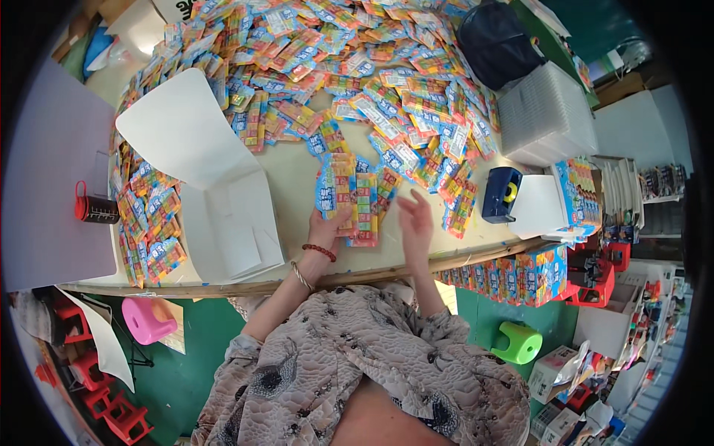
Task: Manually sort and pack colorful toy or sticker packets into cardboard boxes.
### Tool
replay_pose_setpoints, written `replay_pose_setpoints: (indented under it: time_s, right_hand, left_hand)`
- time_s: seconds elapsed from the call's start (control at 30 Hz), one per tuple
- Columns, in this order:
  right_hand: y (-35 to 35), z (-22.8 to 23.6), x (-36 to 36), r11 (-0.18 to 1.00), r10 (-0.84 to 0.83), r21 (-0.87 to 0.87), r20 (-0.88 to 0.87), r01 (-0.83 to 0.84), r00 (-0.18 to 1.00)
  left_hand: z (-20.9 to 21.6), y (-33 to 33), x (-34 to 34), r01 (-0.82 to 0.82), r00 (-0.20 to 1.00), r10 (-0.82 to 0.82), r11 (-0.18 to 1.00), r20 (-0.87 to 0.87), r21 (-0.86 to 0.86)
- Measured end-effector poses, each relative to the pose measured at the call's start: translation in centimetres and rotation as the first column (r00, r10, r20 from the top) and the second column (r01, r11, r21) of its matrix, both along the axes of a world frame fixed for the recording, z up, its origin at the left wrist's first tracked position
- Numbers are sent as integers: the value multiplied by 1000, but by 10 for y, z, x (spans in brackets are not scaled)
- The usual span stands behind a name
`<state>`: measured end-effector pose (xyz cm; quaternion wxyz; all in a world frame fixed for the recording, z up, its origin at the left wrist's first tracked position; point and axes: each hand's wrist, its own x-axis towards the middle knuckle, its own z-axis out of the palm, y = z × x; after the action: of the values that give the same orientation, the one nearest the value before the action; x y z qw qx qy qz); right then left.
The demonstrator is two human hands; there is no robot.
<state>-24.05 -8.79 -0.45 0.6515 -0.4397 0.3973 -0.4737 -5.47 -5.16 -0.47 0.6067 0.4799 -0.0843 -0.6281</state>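
My left hand (pixel 327 225) is closed on a few flat, colourful packets (pixel 343 186), which look like candy packs with blue printing and rows of red, yellow and green pieces. They fan out over the pale tabletop (pixel 294 178). Just right of them, my right hand (pixel 416 229) is raised and slightly blurred, its fingers apart and holding nothing. Beyond both hands a large heap of the same packets (pixel 297 48) spreads across the table. To the left stands a white box (pixel 230 223) with its lid (pixel 175 123) folded up; white flaps show inside.
At the right are a blue tape dispenser (pixel 502 195), stacked clear plastic trays (pixel 547 111) and a dark bag (pixel 497 44). Printed display boxes (pixel 513 279) line up below the table's right edge. Pink (pixel 149 320) and green (pixel 517 342) stools stand on the floor.
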Motion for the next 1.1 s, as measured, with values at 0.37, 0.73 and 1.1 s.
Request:
replay_pose_setpoints:
  time_s: [0.37,0.73,1.1]
  right_hand:
    - [-65,37,-5,876,364,-61,-567,-478,739]
    - [-66,44,-52,932,327,65,-571,-356,753]
    - [-54,11,-43,951,308,69,-155,-301,939]
  left_hand:
    - [22,26,22,280,910,-195,940,367,-196]
    - [26,29,15,203,907,-103,956,409,-210]
    - [13,45,9,382,249,-48,923,967,-53]
